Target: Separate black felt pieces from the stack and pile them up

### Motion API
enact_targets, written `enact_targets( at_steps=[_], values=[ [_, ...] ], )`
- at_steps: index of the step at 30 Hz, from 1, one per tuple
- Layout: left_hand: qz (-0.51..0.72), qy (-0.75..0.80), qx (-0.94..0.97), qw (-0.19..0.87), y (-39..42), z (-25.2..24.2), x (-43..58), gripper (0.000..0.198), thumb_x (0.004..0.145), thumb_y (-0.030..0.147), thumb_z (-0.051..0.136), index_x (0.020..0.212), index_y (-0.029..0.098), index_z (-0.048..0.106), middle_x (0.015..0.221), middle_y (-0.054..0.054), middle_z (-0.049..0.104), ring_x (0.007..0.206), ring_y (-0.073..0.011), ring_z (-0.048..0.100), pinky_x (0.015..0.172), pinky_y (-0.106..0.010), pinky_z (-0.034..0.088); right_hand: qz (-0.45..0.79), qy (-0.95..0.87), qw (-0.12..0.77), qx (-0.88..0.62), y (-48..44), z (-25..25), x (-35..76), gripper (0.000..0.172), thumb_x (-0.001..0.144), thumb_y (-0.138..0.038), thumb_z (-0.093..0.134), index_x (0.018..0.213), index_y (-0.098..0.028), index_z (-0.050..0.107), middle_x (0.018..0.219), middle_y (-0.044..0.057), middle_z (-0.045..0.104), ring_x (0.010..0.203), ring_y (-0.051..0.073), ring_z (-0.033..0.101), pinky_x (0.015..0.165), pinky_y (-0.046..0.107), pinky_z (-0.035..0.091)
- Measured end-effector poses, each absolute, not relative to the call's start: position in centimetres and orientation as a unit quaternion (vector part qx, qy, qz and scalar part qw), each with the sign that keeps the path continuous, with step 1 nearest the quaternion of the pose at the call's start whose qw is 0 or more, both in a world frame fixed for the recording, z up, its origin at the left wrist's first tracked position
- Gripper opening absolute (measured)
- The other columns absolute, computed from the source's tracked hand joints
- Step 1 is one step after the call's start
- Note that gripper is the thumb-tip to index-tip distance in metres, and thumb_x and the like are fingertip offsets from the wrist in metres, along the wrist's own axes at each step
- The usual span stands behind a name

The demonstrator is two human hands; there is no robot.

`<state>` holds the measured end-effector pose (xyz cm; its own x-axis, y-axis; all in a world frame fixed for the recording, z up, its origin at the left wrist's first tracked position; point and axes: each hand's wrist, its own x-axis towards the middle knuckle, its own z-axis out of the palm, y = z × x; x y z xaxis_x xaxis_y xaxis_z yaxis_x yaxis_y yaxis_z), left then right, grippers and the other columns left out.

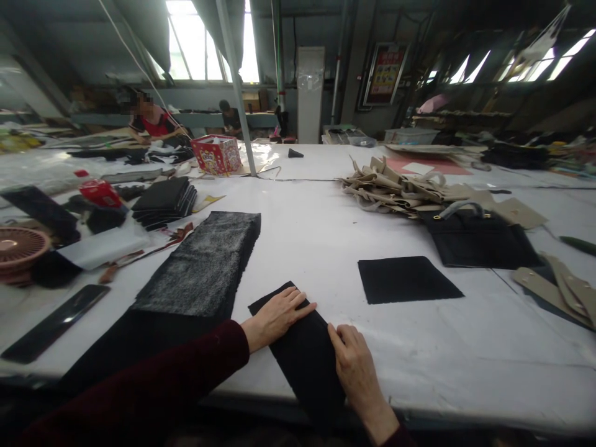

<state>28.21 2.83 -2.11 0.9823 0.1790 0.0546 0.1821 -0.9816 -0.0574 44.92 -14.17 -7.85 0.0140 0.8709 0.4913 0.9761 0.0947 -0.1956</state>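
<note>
Both hands down on the black cloth [305, 357], just right of the fuzzy stack [205, 261]. Left hand [277, 318] lies flat on its top corner, fingers together; right hand [356, 366] lies flat along its right edge. 1 black square [405, 279] sits farther right of the stack.

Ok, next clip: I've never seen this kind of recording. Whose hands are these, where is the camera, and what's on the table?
There is no machine here: a camera worn on a person's head looks forward and down, so the two hands at the bottom are that person's own. The left hand and right hand both rest on a black cloth piece at the near edge of a white table. Nearby lie a black cloth square, a stack of dark fuzzy fabric, a black handbag and a heap of beige straps. Another person works far behind at the left.
</note>
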Motion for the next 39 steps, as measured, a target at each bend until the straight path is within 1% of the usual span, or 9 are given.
enact_targets(
  at_steps=[5, 12, 16, 19, 25, 29, 32, 34, 39],
  values=[
    [-0.026, -0.071, -0.996, 0.037, 2.5, -2.5, 28.5, 0.050, 0.094, 0.008, 0.040, 0.143, 0.016, 0.038, 0.120, -0.009, 0.056, 0.114, -0.0210, 0.050, 0.101, -0.033, 0.040, -0.102, -0.697, 0.252, -0.664, -15.2, -7.7, 45.3, 0.037, 0.091, 0.000, 0.039, 0.123, -0.008, 0.056, 0.092, 0.010, 0.052, 0.085, 0.023, 0.048, 0.074, 0.037, 0.045],
    [-0.022, -0.071, -0.997, 0.029, 1.4, -2.2, 28.7, 0.056, 0.093, 0.009, 0.046, 0.144, 0.029, 0.037, 0.115, -0.007, 0.055, 0.110, -0.0219, 0.052, 0.099, -0.037, 0.041, -0.106, -0.697, 0.233, -0.670, -16.1, -7.5, 45.6, 0.037, 0.090, 0.001, 0.042, 0.123, -0.007, 0.057, 0.092, 0.009, 0.052, 0.084, 0.024, 0.047, 0.074, 0.038, 0.045],
    [-0.015, -0.040, -0.999, 0.029, 1.0, -1.8, 29.1, 0.049, 0.095, 0.010, 0.042, 0.143, 0.021, 0.040, 0.125, -0.009, 0.054, 0.117, -0.0227, 0.049, 0.106, -0.039, 0.036, -0.108, -0.695, 0.225, -0.675, -16.6, -7.4, 45.7, 0.036, 0.089, 0.001, 0.045, 0.122, -0.007, 0.058, 0.090, 0.009, 0.052, 0.083, 0.023, 0.047, 0.073, 0.037, 0.044],
    [0.006, -0.032, -0.999, 0.025, 0.7, -1.9, 29.4, 0.047, 0.096, 0.010, 0.039, 0.143, 0.015, 0.038, 0.123, -0.009, 0.055, 0.114, -0.0220, 0.050, 0.101, -0.034, 0.040, -0.103, -0.694, 0.215, -0.679, -17.0, -7.2, 45.8, 0.035, 0.088, 0.000, 0.048, 0.122, -0.007, 0.058, 0.090, 0.009, 0.053, 0.082, 0.024, 0.047, 0.073, 0.038, 0.043],
    [0.030, -0.040, -0.998, 0.040, -0.3, -1.9, 29.8, 0.056, 0.094, 0.008, 0.041, 0.147, 0.026, 0.032, 0.115, -0.007, 0.056, 0.107, -0.0230, 0.053, 0.095, -0.036, 0.044, -0.114, -0.688, 0.201, -0.688, -17.6, -7.0, 45.9, 0.034, 0.090, -0.004, 0.048, 0.122, -0.009, 0.059, 0.089, 0.009, 0.053, 0.082, 0.024, 0.047, 0.072, 0.038, 0.042],
    [0.018, -0.024, -0.999, 0.031, -0.6, -2.0, 30.1, 0.053, 0.094, 0.008, 0.041, 0.145, 0.023, 0.035, 0.125, -0.009, 0.053, 0.114, -0.0237, 0.050, 0.105, -0.040, 0.038, -0.103, -0.685, 0.197, -0.693, -17.9, -6.9, 46.0, 0.034, 0.089, -0.004, 0.051, 0.122, -0.009, 0.059, 0.090, 0.009, 0.054, 0.082, 0.024, 0.047, 0.072, 0.038, 0.041],
    [0.024, -0.016, -1.000, 0.005, -0.8, -2.3, 30.3, 0.051, 0.095, 0.008, 0.039, 0.144, 0.019, 0.035, 0.131, -0.009, 0.050, 0.119, -0.0222, 0.048, 0.105, -0.035, 0.039, -0.099, -0.681, 0.205, -0.696, -18.1, -6.8, 46.1, 0.032, 0.090, -0.004, 0.050, 0.120, -0.008, 0.060, 0.088, 0.009, 0.053, 0.082, 0.024, 0.047, 0.071, 0.038, 0.040],
    [0.035, -0.027, -0.999, -0.003, -1.2, -2.5, 30.5, 0.053, 0.094, 0.006, 0.038, 0.146, 0.018, 0.032, 0.127, -0.009, 0.053, 0.117, -0.0215, 0.049, 0.101, -0.034, 0.041, -0.095, -0.677, 0.206, -0.700, -18.3, -6.8, 46.1, 0.032, 0.091, -0.004, 0.049, 0.120, -0.008, 0.060, 0.088, 0.008, 0.053, 0.082, 0.023, 0.047, 0.071, 0.037, 0.039],
    [0.051, -0.041, -0.997, 0.030, -2.6, -2.2, 31.1, 0.066, 0.090, 0.005, 0.041, 0.151, 0.027, 0.025, 0.116, -0.008, 0.054, 0.106, -0.0244, 0.052, 0.094, -0.038, 0.046, -0.080, -0.669, 0.207, -0.710, -18.6, -6.6, 46.1, 0.031, 0.092, -0.006, 0.048, 0.121, -0.008, 0.059, 0.090, 0.008, 0.053, 0.083, 0.023, 0.046, 0.073, 0.038, 0.039]
  ],
)
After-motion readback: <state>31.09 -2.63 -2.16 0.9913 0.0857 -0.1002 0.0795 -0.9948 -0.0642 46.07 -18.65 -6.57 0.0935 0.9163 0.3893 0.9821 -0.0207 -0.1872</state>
